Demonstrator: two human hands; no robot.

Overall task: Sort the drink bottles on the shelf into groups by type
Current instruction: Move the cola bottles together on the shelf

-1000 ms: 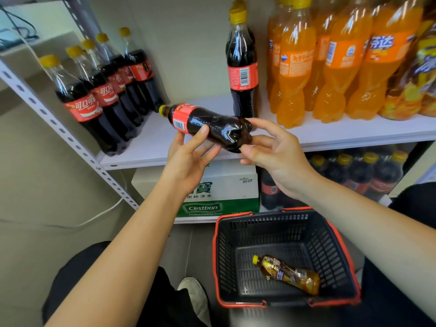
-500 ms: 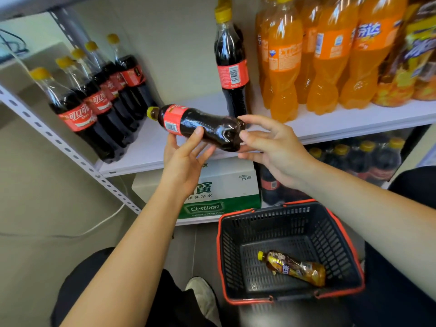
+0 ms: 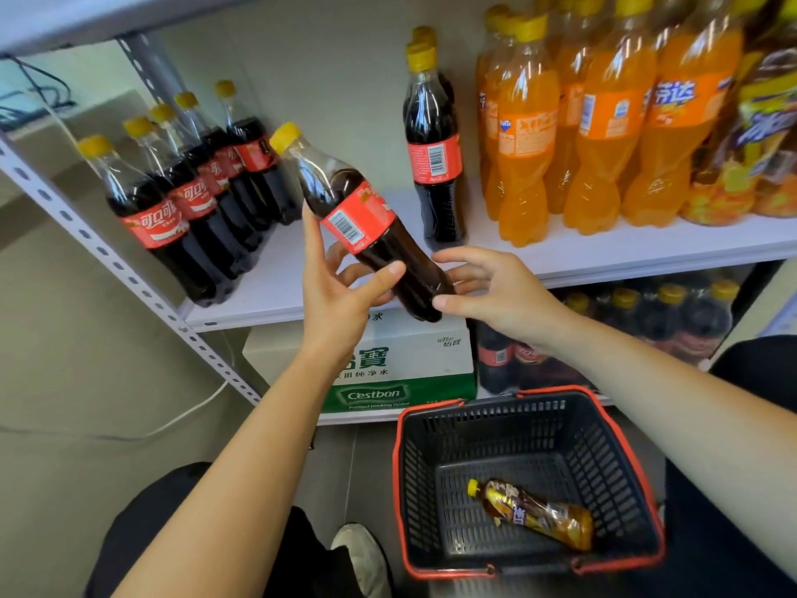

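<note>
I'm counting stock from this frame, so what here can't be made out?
Head view only:
- Lower-shelf bottles: shadowed, partly behind the right forearm; count unclear.
- Rear cola bottle behind the lone upright cola bottle: only its cap shows.
- Brown-labelled bottles at the right: cut off by the frame edge.
- Bottle in the basket: label too small to read.

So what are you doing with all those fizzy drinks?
A person is sorting bottles on a shelf. The left hand grips a cola bottle round its middle, tilted with the cap up and to the left. The right hand touches the bottle's base with its fingertips. A row of colas stands at the shelf's left end and orange sodas stand on the right. Below, a basket holds one tea bottle lying down.
</note>
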